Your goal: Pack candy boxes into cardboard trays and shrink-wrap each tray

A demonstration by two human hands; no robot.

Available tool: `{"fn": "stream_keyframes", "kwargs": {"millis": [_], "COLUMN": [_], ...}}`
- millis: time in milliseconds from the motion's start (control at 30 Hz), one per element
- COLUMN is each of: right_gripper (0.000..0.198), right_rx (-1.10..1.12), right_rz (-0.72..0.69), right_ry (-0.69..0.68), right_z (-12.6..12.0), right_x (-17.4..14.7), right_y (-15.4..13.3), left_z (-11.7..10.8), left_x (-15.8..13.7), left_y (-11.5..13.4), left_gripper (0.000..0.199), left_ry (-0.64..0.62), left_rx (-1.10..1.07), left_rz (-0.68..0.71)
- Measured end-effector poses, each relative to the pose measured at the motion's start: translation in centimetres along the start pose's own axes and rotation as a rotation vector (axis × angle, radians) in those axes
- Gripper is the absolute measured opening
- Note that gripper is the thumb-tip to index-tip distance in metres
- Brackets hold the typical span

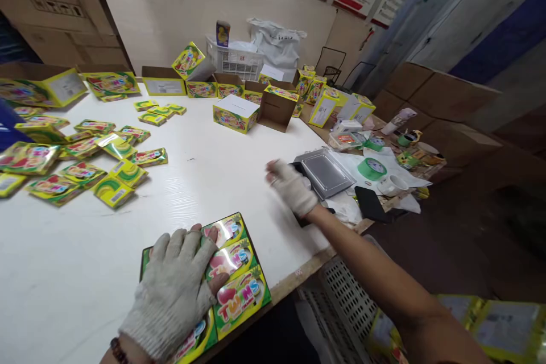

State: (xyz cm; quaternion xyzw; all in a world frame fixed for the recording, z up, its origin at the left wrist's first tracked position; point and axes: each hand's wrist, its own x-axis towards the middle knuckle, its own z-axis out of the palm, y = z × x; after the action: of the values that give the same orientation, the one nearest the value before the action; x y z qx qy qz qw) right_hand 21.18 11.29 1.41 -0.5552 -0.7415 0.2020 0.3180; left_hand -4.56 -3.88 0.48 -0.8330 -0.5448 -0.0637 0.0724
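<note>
My left hand (174, 284), in a pale fingerless knit glove, lies flat with fingers stretched over a block of small yellow-green candy boxes (240, 298) printed "TWINS". The boxes sit side by side at the table's near edge, and the hand covers part of them. My right hand (294, 189), gloved the same way, is over the table to the right, smeared by motion. A black object (303, 217) shows partly beneath it, beside a clear plastic tray (325, 172). Whether the right fingers hold anything cannot be made out.
Loose candy boxes (83, 173) lie scattered on the left of the white table (200, 176). Open display cartons (164, 82) line the back. Green tape (372, 168), a white cup (392, 185) and a black phone-like slab (369, 203) are at right. A crate (347, 290) stands below the edge.
</note>
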Motion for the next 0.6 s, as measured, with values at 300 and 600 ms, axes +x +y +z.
{"fn": "stream_keyframes", "kwargs": {"millis": [300,600], "right_gripper": [0.013,0.029], "right_rx": [-0.209,-0.098], "right_rz": [0.566,0.519], "right_ry": [-0.222,-0.173], "right_z": [-10.7,-11.5], "right_x": [-0.7,-2.1], "right_y": [13.0,12.1], "left_z": [1.4,1.8], "left_x": [0.8,0.7], "left_y": [-0.8,-1.2], "left_gripper": [0.046,0.045], "left_ry": [0.091,0.055], "left_rx": [-0.047,-0.081], "left_rz": [0.15,0.142]}}
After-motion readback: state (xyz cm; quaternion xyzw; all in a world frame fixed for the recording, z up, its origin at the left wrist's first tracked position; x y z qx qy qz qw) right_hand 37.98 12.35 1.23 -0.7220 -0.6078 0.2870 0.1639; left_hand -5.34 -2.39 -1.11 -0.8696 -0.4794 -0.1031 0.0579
